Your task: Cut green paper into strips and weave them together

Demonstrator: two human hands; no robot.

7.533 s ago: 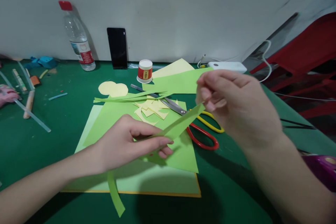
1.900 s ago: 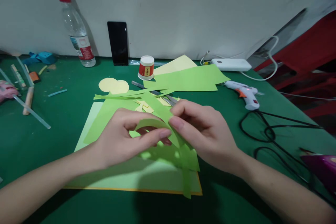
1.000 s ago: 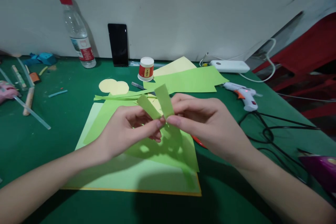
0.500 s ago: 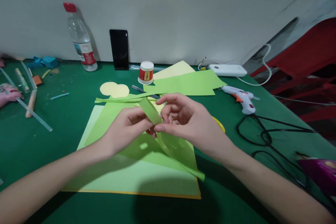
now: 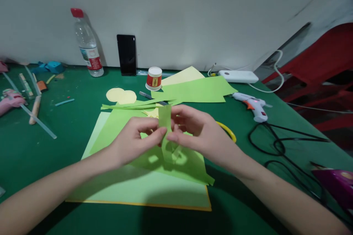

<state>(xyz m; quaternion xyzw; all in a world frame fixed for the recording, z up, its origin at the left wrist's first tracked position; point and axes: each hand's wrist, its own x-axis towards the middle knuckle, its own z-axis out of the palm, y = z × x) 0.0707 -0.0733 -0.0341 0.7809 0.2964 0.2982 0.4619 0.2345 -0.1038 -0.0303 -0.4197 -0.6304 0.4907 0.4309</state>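
Between both hands a light green paper strip (image 5: 164, 116) stands upright, its lower part hanging down. My left hand (image 5: 139, 137) pinches the strip's left edge between thumb and fingers. From the other side my right hand (image 5: 194, 126) grips it, thumb in front and fingers curled behind. Below the hands lie green paper sheets (image 5: 116, 128) on a stack of paler green paper (image 5: 118, 187) with an orange edge. Thin green strips (image 5: 124, 105) and yellow paper circles (image 5: 116, 94) lie just behind. Part of a yellow ring (image 5: 227, 131) shows past my right hand.
At the back stand a water bottle (image 5: 88, 47), a black phone (image 5: 127, 55) and a paper cup (image 5: 153, 79). A white glue gun (image 5: 255, 106) and black cable (image 5: 278, 141) lie right, a pink glue gun (image 5: 11, 101) left. A white power strip (image 5: 239, 76) lies near the wall.
The paper strip has turned from slanting to upright, its end now facing up. Both hands stay close together and have shifted only slightly around it.
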